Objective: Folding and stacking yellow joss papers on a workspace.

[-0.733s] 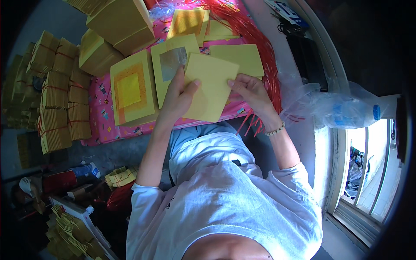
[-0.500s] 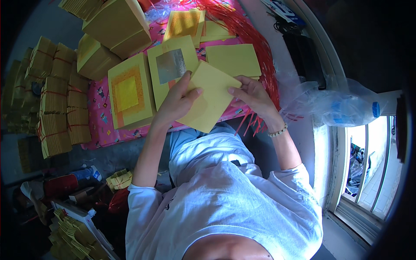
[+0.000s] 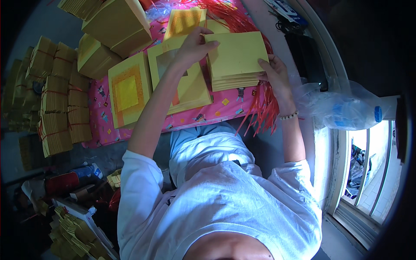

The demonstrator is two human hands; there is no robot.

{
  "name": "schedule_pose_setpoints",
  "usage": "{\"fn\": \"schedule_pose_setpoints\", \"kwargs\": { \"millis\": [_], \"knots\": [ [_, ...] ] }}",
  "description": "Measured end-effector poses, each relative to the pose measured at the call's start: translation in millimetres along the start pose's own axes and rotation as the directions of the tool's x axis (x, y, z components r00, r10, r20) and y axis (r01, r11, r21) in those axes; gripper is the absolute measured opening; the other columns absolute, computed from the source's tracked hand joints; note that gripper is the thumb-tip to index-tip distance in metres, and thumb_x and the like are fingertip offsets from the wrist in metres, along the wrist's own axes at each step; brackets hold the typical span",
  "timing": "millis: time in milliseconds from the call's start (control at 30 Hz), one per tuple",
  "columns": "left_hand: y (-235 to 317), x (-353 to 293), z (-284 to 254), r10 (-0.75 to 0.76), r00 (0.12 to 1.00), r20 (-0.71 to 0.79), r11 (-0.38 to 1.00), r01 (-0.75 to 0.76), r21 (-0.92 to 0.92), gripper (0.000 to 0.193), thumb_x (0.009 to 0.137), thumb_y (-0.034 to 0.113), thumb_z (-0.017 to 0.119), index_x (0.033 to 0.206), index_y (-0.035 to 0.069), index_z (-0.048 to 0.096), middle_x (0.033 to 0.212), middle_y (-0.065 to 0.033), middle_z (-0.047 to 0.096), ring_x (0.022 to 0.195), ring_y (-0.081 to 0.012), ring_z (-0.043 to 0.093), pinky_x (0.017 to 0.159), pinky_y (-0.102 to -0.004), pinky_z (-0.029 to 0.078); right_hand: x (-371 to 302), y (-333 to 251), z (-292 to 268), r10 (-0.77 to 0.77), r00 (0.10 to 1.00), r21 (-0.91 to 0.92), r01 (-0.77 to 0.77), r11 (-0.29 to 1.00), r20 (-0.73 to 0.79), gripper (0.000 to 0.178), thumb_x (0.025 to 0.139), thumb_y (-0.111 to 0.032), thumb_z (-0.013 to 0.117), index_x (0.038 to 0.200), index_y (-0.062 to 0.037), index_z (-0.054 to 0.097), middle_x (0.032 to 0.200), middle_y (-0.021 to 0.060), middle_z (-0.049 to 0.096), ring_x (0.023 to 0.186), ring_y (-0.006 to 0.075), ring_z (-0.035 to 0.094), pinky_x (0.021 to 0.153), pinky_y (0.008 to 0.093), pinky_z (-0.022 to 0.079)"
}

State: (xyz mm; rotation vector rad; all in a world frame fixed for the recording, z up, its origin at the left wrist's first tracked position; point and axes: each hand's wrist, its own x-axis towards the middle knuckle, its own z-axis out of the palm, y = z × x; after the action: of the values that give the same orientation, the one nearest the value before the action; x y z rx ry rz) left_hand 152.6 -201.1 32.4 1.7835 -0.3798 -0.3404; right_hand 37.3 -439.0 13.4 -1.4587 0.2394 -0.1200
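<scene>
A folded yellow paper packet [image 3: 237,53] lies on top of a neat stack of like packets [image 3: 234,83] on the pink table cover. My left hand [image 3: 196,47] pinches its left edge, thumb on top and fingers behind. At its right edge my right hand [image 3: 275,73], with a beaded bracelet on the wrist, holds the corner between thumb and fingers. Beneath my left forearm is a pile of larger yellow paper [image 3: 190,89] with a silver-grey square [image 3: 167,65], partly hidden by the arm. Left of that stands another pile with an orange-and-yellow square [image 3: 127,93].
Red plastic strips [image 3: 264,106] hang over the table's right side. Tall yellow paper stacks [image 3: 117,26] stand at the back left, and bundles tied with red string [image 3: 56,99] line the left. A clear plastic bag [image 3: 342,108] with a bottle sits by the barred window [image 3: 372,160].
Both hands have moved away from my body and to the right, carrying the yellow paper packet from in front of me onto the right-hand stack. It has turned from tilted to nearly square.
</scene>
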Motion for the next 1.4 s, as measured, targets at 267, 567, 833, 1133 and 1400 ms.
{"fn": "schedule_pose_setpoints", "kwargs": {
  "millis": [267,567,833,1133,1400],
  "knots": [
    [-24.8,14.6,32.4,-0.033,0.999,0.009,0.867,0.024,0.497,0.039,0.088,0.019,0.058,0.119,0.000,0.043,0.099,-0.0184,0.062,0.097,-0.0292,0.062,0.084,-0.0371,0.048,19.7,51.2,-16.0,0.068,0.998,-0.277,-0.068,0.958,-0.010,0.026,0.088,-0.016,0.061,0.104,0.0004,0.051,0.086,0.0067,0.062,0.068,0.0076,0.057,0.056,0.0211,0.045],
    [-36.1,10.8,38.3,-0.029,0.999,0.026,0.818,0.009,0.575,0.036,0.086,0.012,0.058,0.116,0.001,0.043,0.104,-0.0267,0.060,0.102,-0.0396,0.059,0.086,-0.0444,0.046,16.0,55.1,-14.1,0.092,0.996,-0.310,-0.084,0.947,0.011,0.022,0.089,-0.014,0.059,0.103,0.0002,0.050,0.086,0.0075,0.062,0.070,0.0096,0.059,0.059,0.0230,0.047],
    [-48.4,10.5,45.8,0.070,0.997,0.027,0.740,-0.070,0.669,0.034,0.081,0.007,0.061,0.110,-0.001,0.045,0.099,-0.0252,0.061,0.099,-0.0399,0.059,0.084,-0.0461,0.046,24.5,83.7,-22.4,-0.106,0.989,-0.495,0.143,0.857,0.103,0.023,0.084,-0.012,0.061,0.100,0.0020,0.051,0.086,0.0118,0.066,0.079,0.0164,0.064,0.072,0.0296,0.049],
    [-46.9,11.3,47.9,0.092,0.993,0.078,0.726,-0.120,0.677,0.039,0.075,0.002,0.062,0.106,-0.005,0.041,0.102,-0.0298,0.056,0.094,-0.0431,0.058,0.080,-0.0483,0.049,25.2,82.6,-26.0,-0.057,0.995,-0.506,0.090,0.858,0.080,0.022,0.089,-0.016,0.060,0.103,-0.0024,0.050,0.089,0.0054,0.062,0.074,0.0089,0.058,0.061,0.0230,0.048],
    [-49.7,5.8,58.2,0.146,0.989,0.032,0.675,-0.123,0.727,0.040,0.070,-0.005,0.059,0.105,-0.007,0.040,0.101,-0.0311,0.054,0.094,-0.0447,0.058,0.077,-0.0470,0.050,2.9,49.8,-6.1,-0.325,0.939,-0.879,0.245,0.409,0.111,0.033,0.082,-0.020,0.068,0.105,-0.0006,0.055,0.096,0.0160,0.065,0.078,0.0221,0.066,0.068,0.0336,0.050]
  ]
}}
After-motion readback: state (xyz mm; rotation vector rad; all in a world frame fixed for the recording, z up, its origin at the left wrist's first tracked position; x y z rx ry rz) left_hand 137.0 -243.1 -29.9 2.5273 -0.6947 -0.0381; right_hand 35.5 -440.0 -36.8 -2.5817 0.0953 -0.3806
